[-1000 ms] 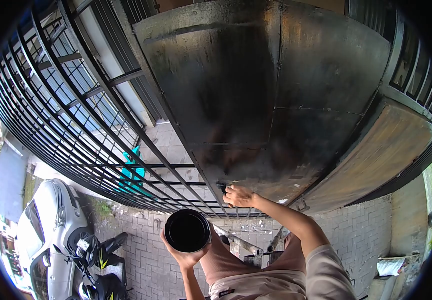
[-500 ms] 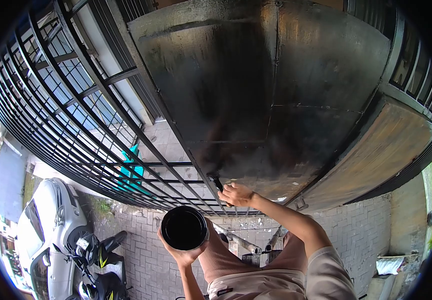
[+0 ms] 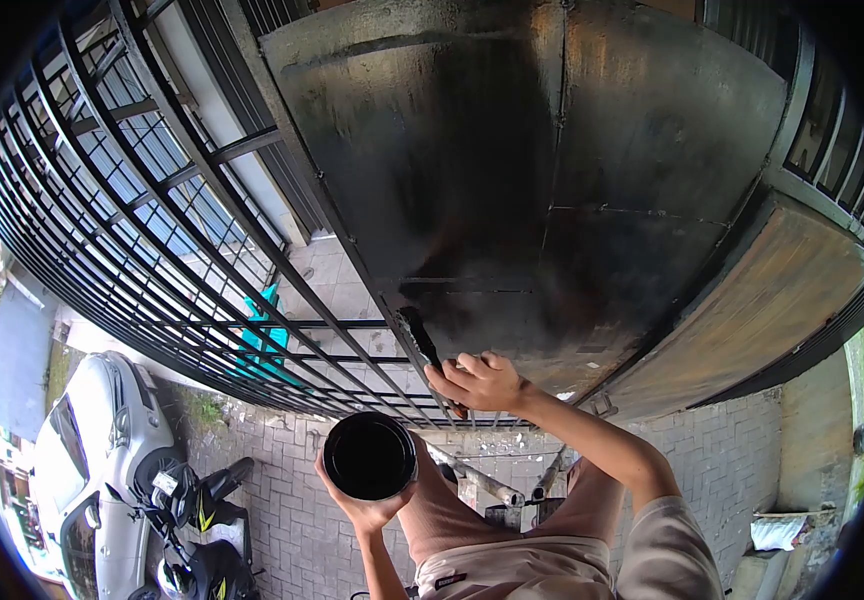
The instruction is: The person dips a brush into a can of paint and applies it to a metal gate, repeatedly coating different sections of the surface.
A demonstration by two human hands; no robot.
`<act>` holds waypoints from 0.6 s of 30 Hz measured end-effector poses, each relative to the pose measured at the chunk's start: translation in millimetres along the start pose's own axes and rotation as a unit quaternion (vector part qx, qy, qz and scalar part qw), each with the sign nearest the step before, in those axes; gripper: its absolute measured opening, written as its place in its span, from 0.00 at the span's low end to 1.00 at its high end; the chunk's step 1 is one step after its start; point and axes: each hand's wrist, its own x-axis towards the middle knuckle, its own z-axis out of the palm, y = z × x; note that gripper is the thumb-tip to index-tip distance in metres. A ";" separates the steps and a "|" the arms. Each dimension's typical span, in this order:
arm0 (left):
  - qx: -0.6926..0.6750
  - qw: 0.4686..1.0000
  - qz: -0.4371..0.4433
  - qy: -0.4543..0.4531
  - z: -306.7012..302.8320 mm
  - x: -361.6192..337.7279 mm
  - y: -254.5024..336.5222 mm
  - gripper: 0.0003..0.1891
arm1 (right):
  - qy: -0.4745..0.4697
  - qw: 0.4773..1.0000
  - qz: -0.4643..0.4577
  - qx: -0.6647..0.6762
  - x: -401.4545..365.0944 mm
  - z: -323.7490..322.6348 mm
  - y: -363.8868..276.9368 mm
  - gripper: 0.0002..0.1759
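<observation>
My left hand [image 3: 364, 508] is wrapped round a can of black paint [image 3: 369, 456], held upright in front of my lap with its dark opening facing up. In my right hand [image 3: 479, 383] is a paintbrush [image 3: 421, 338], gripped by its handle. The dark bristles touch the lower left edge of a metal gate panel [image 3: 472, 180], beside the barred section. Much of this panel is glossy black, while duller grey and brownish patches show near its top and bottom.
Black bars [image 3: 187, 150] of the gate stretch to the left, with a turquoise plastic object [image 3: 267, 335] behind them. A silver car [image 3: 102, 450] and a motorcycle [image 3: 202, 530] stand at lower left. A brownish panel [image 3: 762, 290] adjoins on the right. Paving [image 3: 292, 510] lies below.
My right hand has moved slightly up and right, and the brush tip has risen along the panel's left edge. My left hand keeps the paint can in the same place.
</observation>
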 end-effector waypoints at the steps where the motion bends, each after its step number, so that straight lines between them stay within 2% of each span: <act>1: 0.006 1.000 0.006 0.004 0.9 0.2 -0.3 0.58 | -0.002 1.000 -0.003 -0.004 -6.3 4.2 -1.3 0.23; 4: -0.008 1.000 0.010 0.005 3.5 1.6 4.2 0.58 | -0.018 1.000 -0.017 0.001 -29.8 24.1 -10.0 0.25; 9: -0.012 1.000 0.006 -0.004 4.7 -0.1 4.3 0.57 | -0.118 0.987 -0.073 0.077 -48.5 52.9 -33.1 0.22; 13: -0.006 1.000 0.015 -0.006 5.2 -0.4 3.1 0.58 | -0.203 0.951 -0.053 0.228 -55.2 65.8 -47.9 0.16; 17: -0.051 0.998 0.002 0.023 7.5 -1.4 4.6 0.54 | -0.231 0.940 0.008 0.252 -32.3 62.2 -35.8 0.11; 18: -0.048 0.999 0.002 0.024 7.7 -1.6 5.2 0.54 | -0.209 0.944 0.016 0.256 -19.7 59.0 -26.1 0.09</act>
